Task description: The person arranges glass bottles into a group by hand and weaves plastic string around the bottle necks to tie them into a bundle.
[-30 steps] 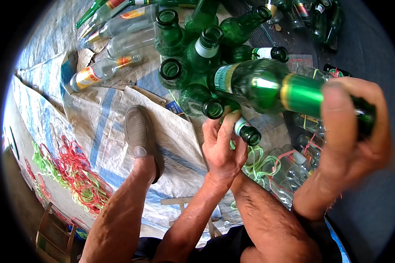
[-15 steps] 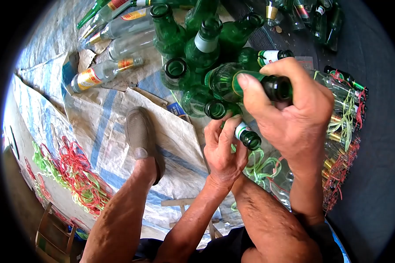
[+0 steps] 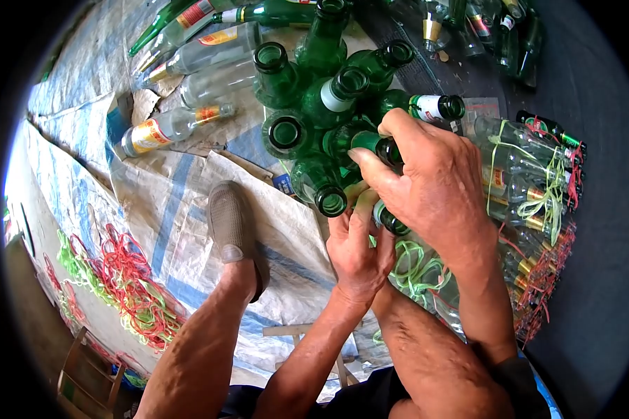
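Several green glass bottles stand bunched together on the sheet, mouths up. My right hand has thumb and fingers around the neck of one green bottle at the near side of the bunch. Just below it, my left hand curls its fingers against a green bottle with a white neck label; my hands hide most of that bottle. Another green bottle stands right beside my left fingertips.
Clear bottles with orange labels lie at the left on the striped sheet. Tangled red and green string lies farther left. Bundles of tied clear bottles are at the right. More bottles lie at the back right. My shoe rests nearby.
My right hand has moved down and left with the green bottle, which now sits lower among the standing bottles. My left hand has stayed nearly in place. The view has shifted slightly.
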A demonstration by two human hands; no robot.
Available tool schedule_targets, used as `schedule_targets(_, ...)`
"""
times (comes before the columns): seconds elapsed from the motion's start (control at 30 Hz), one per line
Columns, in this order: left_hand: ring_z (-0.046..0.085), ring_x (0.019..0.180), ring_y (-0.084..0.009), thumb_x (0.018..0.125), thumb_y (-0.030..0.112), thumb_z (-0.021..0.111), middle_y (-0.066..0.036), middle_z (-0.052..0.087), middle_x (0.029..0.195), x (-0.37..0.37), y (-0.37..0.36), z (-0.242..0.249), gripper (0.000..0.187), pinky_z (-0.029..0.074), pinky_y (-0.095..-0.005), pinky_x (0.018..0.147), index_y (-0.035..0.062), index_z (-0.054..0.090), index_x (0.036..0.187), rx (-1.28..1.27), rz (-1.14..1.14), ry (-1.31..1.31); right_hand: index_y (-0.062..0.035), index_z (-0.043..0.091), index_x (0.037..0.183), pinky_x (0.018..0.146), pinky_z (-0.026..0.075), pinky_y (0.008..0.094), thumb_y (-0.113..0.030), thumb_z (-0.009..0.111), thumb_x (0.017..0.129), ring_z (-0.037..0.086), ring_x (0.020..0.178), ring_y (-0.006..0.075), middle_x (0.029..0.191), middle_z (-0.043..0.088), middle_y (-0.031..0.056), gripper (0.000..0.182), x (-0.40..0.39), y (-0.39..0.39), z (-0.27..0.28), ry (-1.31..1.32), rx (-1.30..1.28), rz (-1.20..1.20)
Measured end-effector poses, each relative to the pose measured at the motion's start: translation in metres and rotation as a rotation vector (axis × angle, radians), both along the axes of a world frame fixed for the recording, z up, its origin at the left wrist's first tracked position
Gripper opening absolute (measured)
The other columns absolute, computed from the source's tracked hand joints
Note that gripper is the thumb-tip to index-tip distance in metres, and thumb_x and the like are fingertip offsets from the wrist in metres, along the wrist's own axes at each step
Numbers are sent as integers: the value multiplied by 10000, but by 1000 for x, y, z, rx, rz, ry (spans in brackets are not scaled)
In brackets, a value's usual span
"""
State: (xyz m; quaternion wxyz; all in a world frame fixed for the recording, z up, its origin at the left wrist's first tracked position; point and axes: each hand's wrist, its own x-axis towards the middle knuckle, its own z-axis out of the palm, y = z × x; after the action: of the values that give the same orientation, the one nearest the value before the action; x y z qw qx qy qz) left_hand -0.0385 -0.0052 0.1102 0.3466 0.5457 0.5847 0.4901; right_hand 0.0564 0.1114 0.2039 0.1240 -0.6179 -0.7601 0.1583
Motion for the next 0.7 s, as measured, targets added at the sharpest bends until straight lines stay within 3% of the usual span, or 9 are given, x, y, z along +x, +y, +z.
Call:
schedule_targets(0.1,696,1034,-305,797,-133,729,-232,634,1366,0,0,1,560,581,-314,652,-29,650,1342,5,-5,-11,-55,569,848,616,541,483,-262,825,883,692,653,371,688,662,132,331,2,1,0,-30,-16,20)
schedule_targets(0.2,692,1038,-305,798,-129,733,-233,629,1372,1,1,1,561,578,-304,640,-33,651,1345,11,0,-29,-35,635,957,597,510,473,-226,867,850,677,634,375,693,659,152,319,4,1,-2,-34,0,42)
schedule_targets(0.4,679,1030,-291,800,-119,741,-223,627,1366,2,0,-2,565,571,-291,645,-32,654,1352,-1,-9,-49,-26,624,942,624,512,489,-249,865,855,671,659,388,692,645,168,340,7,-1,-5,-2,8,43)
schedule_targets(0.57,618,816,-187,795,-119,723,-200,619,1355,2,-5,-5,567,528,-279,655,-28,655,1351,-19,-1,7,-37,627,984,668,524,495,-323,868,862,668,711,399,723,650,160,394,10,-5,1,-41,-72,44)
schedule_targets(0.7,554,698,-127,789,-120,715,-189,594,1369,2,-7,-11,598,499,-271,633,-26,636,1374,-2,-1,7,-63,580,925,714,549,481,-387,855,861,713,721,346,743,674,127,430,14,-9,-4,1,94,72)
